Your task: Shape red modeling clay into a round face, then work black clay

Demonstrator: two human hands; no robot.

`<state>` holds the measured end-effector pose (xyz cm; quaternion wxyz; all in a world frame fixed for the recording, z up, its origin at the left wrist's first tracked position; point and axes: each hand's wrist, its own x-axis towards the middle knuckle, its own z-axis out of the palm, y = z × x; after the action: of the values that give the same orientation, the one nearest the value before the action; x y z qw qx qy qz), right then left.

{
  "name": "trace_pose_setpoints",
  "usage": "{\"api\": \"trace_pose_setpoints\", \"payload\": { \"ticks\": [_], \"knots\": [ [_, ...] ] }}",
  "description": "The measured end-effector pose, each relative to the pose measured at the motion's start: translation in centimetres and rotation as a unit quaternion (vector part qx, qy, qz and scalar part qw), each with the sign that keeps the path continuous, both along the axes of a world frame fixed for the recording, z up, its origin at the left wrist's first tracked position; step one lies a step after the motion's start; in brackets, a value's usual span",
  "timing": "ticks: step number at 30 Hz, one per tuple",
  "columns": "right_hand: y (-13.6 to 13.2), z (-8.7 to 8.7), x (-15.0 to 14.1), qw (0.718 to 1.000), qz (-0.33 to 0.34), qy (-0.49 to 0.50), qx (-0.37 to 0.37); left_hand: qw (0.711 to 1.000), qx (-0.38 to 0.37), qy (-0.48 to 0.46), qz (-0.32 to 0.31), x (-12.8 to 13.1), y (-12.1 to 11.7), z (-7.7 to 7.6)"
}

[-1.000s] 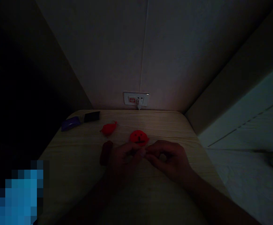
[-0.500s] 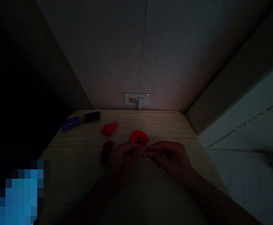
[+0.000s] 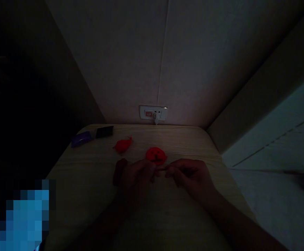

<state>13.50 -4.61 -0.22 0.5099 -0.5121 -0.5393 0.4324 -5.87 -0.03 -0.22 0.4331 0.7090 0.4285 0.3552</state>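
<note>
My left hand [image 3: 138, 176] and my right hand [image 3: 189, 176] are both closed in a pinch over the tabletop. A thin, dark reddish strand [image 3: 162, 169] stretches between their fingertips; in the dim light its material is hard to tell. Just beyond the fingers lies a flat, round red face [image 3: 155, 155] with dark eyes, a nose and a mouth, looking like modelling clay. My left fingers hide part of its lower edge. Beside my left hand rests a dark red lump [image 3: 119, 170], partly covered by it. Farther back sits a bright red crumpled piece [image 3: 122, 145] with a pointed end.
A purple packet [image 3: 81, 139] and a black rectangular piece [image 3: 104, 131] lie at the back left of the wooden table [image 3: 193, 139]. On the wall behind is a socket plate [image 3: 149, 113] with a plug [image 3: 156, 118]. A pale panel [image 3: 269, 122] borders the right side.
My fingertips have drawn slightly apart, and the thin strand now shows between them. The left fingers have changed their pose. The view has shifted a little; the things on the table stay put.
</note>
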Motion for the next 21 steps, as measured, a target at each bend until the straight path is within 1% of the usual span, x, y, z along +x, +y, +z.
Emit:
{"api": "trace_pose_setpoints", "payload": {
  "ticks": [2, 5, 7, 10, 14, 21],
  "knots": [
    [0.0, -0.1, 0.0, 1.000, -0.007, -0.003, -0.003, 1.000, -0.002, -0.021, 0.006, -0.2, 0.2, -0.3],
    [0.0, -0.2, 0.1, 1.000, -0.008, -0.003, -0.007, 0.996, -0.030, -0.085, -0.008, -0.1, 0.3, -0.6],
    [0.0, -0.3, 0.1, 1.000, -0.005, 0.002, -0.010, 0.993, -0.047, -0.108, -0.014, 0.1, 0.1, -0.6],
    [0.0, -0.5, 0.1, 1.000, 0.001, 0.008, -0.017, 0.994, -0.056, -0.088, -0.006, 0.6, -0.2, -0.4],
    [0.0, -0.5, 0.0, 1.000, 0.000, 0.013, -0.025, 0.998, -0.043, -0.056, 0.001, 0.9, -0.5, 0.0],
    [-0.1, -0.3, 0.1, 1.000, -0.001, -0.006, -0.024, 0.996, -0.061, -0.058, 0.017, 0.9, -0.3, 0.1]
  ]
}}
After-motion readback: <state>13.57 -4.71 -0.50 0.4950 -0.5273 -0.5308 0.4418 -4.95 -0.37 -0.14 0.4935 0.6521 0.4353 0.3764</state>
